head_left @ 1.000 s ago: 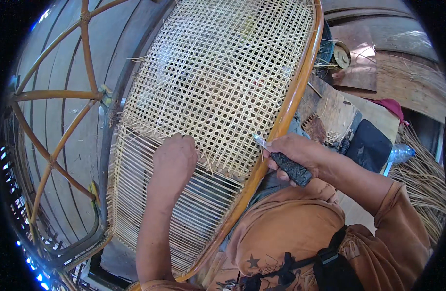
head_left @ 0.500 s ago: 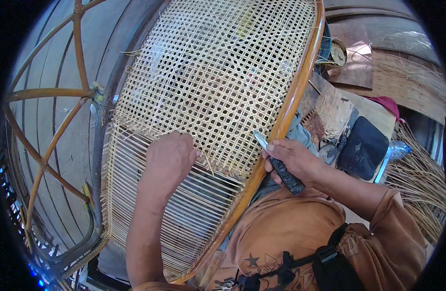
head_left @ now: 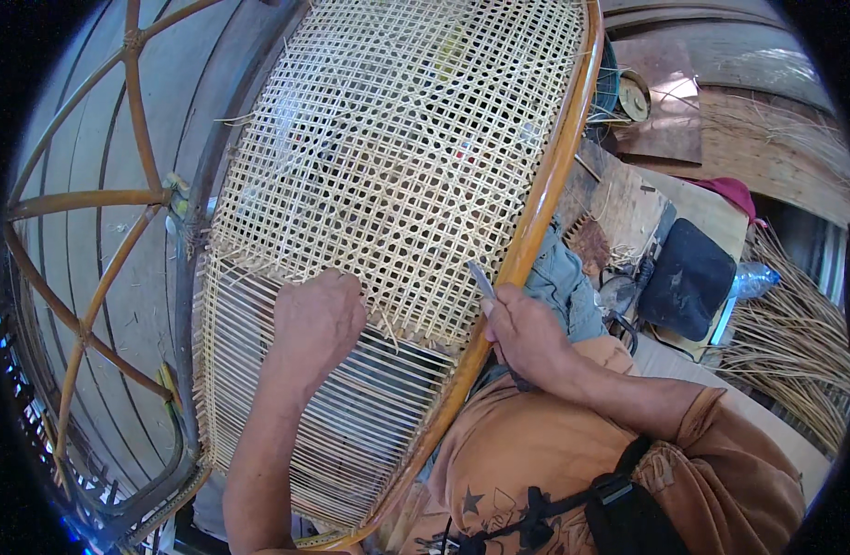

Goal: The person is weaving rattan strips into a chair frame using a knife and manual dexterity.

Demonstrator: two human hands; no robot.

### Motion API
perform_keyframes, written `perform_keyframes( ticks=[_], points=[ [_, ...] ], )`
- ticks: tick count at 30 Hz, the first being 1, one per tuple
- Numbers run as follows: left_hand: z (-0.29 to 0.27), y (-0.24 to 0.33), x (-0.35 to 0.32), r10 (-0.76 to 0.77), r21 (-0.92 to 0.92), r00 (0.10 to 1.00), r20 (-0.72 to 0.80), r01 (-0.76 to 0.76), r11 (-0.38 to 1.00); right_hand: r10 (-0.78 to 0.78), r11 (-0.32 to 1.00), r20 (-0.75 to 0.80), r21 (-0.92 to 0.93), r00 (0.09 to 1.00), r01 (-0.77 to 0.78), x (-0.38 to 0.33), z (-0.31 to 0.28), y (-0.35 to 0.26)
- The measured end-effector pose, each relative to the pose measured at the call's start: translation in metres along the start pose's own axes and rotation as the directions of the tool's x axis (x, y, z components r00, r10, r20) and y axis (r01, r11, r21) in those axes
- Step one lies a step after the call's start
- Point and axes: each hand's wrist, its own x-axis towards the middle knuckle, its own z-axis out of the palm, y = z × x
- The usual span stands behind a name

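Observation:
A large curved panel of woven cane (head_left: 416,166) lies before me in a varnished rattan frame (head_left: 550,199). Its upper part is a close open-hole weave, while the lower part has only parallel cane strands (head_left: 342,444). My left hand (head_left: 320,319) is closed at the border between the two, its fingertips curled under and whatever they pinch hidden. In my right hand (head_left: 531,338), by the frame's right rail, is a knife (head_left: 480,277), blade pointing up-left over the weave. The fist mostly hides its dark handle. Short loose strand ends (head_left: 388,328) stick out beside my left hand.
Bent rattan poles (head_left: 83,202) tied in a framework stand at the left on a plank floor. To the right are a black flat pad (head_left: 689,279), a plastic bottle (head_left: 753,282), a bundle of rattan strips (head_left: 786,342) and a grey-blue cloth (head_left: 564,287).
My right hand and knife have shifted slightly left and down, and the knife has turned so its handle is mostly hidden. My left hand stays closed at the weave's edge. The whole view has shifted slightly.

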Motion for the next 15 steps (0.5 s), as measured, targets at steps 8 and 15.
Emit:
perform_keyframes(
  ticks=[8, 15],
  points=[
    [0.0, -0.005, -0.005, 0.033, -0.081, 0.997, -0.069, -0.038, 0.996, 0.073, 0.926, 0.105, 0.361, 0.992, -0.106, 0.0, 0.002, -0.001],
    [0.003, -0.007, -0.002, 0.048, -0.12, 0.996, -0.08, -0.057, 0.991, -0.06, 0.981, -0.071, 0.179, 0.996, 0.072, -0.001, 0.013, 0.004]
  ],
)
